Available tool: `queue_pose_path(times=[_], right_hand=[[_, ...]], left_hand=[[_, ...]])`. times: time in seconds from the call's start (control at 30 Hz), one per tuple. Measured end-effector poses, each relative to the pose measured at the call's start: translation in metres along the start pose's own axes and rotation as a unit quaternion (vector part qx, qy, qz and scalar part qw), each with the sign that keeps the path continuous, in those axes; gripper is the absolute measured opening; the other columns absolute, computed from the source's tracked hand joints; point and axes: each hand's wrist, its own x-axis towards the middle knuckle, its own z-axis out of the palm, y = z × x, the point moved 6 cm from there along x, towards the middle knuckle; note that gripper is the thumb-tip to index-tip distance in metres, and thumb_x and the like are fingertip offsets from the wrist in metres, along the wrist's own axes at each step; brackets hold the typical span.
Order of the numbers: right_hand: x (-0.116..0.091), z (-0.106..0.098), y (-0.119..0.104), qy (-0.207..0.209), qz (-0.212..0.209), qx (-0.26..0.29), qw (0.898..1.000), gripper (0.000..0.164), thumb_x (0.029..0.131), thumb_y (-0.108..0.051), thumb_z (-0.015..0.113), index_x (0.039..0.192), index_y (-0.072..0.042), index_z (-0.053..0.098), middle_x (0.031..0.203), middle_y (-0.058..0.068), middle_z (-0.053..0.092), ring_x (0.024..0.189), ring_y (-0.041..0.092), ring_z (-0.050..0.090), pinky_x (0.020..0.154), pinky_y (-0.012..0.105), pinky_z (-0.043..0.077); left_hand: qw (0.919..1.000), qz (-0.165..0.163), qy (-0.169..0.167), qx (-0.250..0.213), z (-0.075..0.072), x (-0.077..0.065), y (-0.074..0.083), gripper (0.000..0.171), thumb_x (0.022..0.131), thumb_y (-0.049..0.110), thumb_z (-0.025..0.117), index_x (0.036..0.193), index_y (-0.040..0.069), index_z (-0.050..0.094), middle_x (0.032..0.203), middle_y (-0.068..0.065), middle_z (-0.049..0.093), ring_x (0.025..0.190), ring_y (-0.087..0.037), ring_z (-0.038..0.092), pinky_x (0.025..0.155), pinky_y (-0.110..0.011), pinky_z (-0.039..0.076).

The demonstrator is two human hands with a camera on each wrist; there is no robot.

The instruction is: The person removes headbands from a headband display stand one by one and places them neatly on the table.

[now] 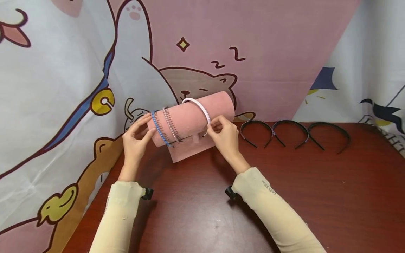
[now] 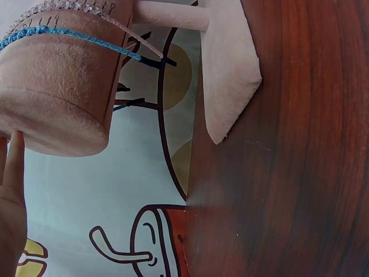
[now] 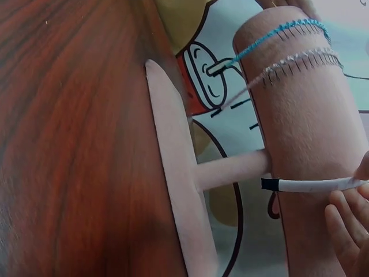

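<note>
A pink plush headband stand (image 1: 218,103), a thick roll on a short post and flat base (image 3: 173,156), stands on the table. My right hand (image 1: 226,137) pinches one arm of a white headband (image 1: 201,107) between thumb and fingers; the band arches over the roll, right of its middle. A black tip (image 3: 270,184) ends the white band in the right wrist view. My left hand (image 1: 134,142) touches the roll's left end with thumb and fairly straight fingers. Near that end sit a blue toothed headband (image 1: 160,130) and a pale beaded toothed headband (image 1: 171,124).
Three dark headbands (image 1: 289,123) lie in a row along the table's back edge, right of the stand. The reddish-brown wooden table (image 1: 202,211) stretches toward me. Cartoon-printed cloth (image 1: 269,52) hangs behind and at the left.
</note>
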Motion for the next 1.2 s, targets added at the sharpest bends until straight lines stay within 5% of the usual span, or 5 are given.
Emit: queue_pose_path(times=[0.37, 0.73, 1.2], right_hand=[[0.012, -0.015, 0.005, 0.003, 0.006, -0.019, 1.0, 0.006, 0.084, -0.014, 0.07, 0.086, -0.009, 0.067, 0.08, 0.004, 0.074, 0.072, 0.016, 0.072, 0.065, 0.026, 0.062], [0.021, -0.031, 0.018, 0.019, 0.022, -0.022, 0.999, 0.008, 0.084, -0.014, 0.071, 0.088, -0.007, 0.067, 0.081, 0.007, 0.074, 0.072, 0.017, 0.071, 0.062, 0.003, 0.047], [0.028, -0.045, 0.031, 0.04, 0.046, -0.024, 0.998, 0.01, 0.085, -0.014, 0.071, 0.09, -0.006, 0.068, 0.083, 0.009, 0.076, 0.075, 0.02, 0.073, 0.062, 0.004, 0.047]], left_hand=[[1.0, 0.003, 0.0, 0.001, -0.001, 0.0, 0.003, 0.034, 0.084, -0.009, 0.072, 0.118, -0.013, 0.066, 0.13, -0.025, 0.064, 0.119, -0.009, 0.065, 0.093, -0.018, 0.057], [1.0, -0.003, -0.003, 0.002, -0.003, 0.001, 0.0, 0.035, 0.084, -0.008, 0.073, 0.119, -0.009, 0.068, 0.131, -0.019, 0.066, 0.119, -0.009, 0.064, 0.092, -0.018, 0.057], [1.0, -0.004, -0.002, 0.002, -0.002, 0.001, 0.001, 0.035, 0.085, -0.007, 0.072, 0.119, -0.011, 0.067, 0.132, -0.022, 0.065, 0.121, -0.008, 0.063, 0.093, -0.019, 0.057]])
